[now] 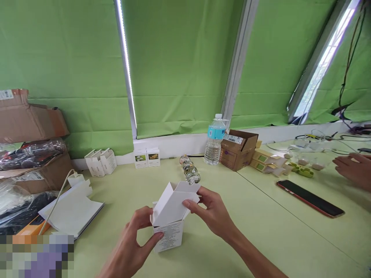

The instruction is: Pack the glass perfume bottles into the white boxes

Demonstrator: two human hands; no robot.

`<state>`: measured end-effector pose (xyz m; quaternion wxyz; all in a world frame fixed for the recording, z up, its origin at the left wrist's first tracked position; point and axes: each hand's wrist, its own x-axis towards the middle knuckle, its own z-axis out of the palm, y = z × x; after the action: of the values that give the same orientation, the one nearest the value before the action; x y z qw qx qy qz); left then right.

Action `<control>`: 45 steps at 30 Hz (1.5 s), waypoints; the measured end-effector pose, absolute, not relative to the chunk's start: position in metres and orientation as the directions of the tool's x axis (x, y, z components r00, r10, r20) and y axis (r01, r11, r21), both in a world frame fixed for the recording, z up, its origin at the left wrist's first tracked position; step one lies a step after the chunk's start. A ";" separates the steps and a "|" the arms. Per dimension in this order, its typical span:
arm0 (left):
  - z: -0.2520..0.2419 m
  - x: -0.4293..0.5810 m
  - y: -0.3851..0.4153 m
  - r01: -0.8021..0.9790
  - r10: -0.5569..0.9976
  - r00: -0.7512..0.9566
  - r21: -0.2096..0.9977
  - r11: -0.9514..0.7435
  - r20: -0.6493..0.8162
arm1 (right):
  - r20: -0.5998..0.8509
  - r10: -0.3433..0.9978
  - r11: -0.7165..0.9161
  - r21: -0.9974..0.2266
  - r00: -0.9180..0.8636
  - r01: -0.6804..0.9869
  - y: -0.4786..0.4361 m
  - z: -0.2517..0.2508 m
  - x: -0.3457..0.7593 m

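Observation:
My left hand [139,235] grips a small white box [171,237] with printed text, thumb on its front and fingers at its upper left edge. The box stands on the table. My right hand [213,212] pinches a folded white card piece with flaps [172,202], thumb in front and fingers behind. That piece leans tilted over the top of the printed box; I cannot tell whether the two are joined. The inside of the box is hidden. Just behind stand several small glass jars [191,172] in a row.
Behind are two small picture boxes [147,158], open white cartons [101,162], a water bottle [214,143] and a cardboard box [236,150]. A phone [310,197] lies right, near another person's hand [355,170]. Papers [72,206] and stacked parcels [34,123] fill the left.

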<state>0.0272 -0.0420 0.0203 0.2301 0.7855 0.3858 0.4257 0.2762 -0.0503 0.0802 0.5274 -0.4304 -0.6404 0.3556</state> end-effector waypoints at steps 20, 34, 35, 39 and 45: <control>0.040 0.029 -0.044 0.489 0.743 0.491 0.561 -0.668 0.455 | 0.644 0.763 0.594 -0.667 -0.052 0.449 -0.060 0.098 0.259; 0.026 0.028 -0.041 0.556 0.806 0.406 0.584 -0.592 0.431 | 0.803 0.575 0.750 -0.442 -0.156 0.492 -0.066 0.100 0.251; 0.025 0.028 -0.039 0.565 0.812 0.382 0.584 -0.583 0.442 | 0.820 0.545 0.766 -0.400 -0.177 0.503 -0.067 0.098 0.251; 0.021 0.025 -0.034 0.592 0.835 0.311 0.595 -0.544 0.454 | 0.837 0.456 0.786 -0.221 -0.301 0.577 -0.065 0.088 0.253; 0.018 0.023 -0.032 0.559 0.833 0.280 0.624 -0.546 0.478 | 0.599 0.582 0.734 -0.097 -0.550 0.672 -0.064 0.075 0.248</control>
<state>0.0228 -0.0323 0.0179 0.1702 0.7816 0.4450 0.4027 0.2477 -0.0638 0.0752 0.3121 -0.3575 -0.8773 -0.0721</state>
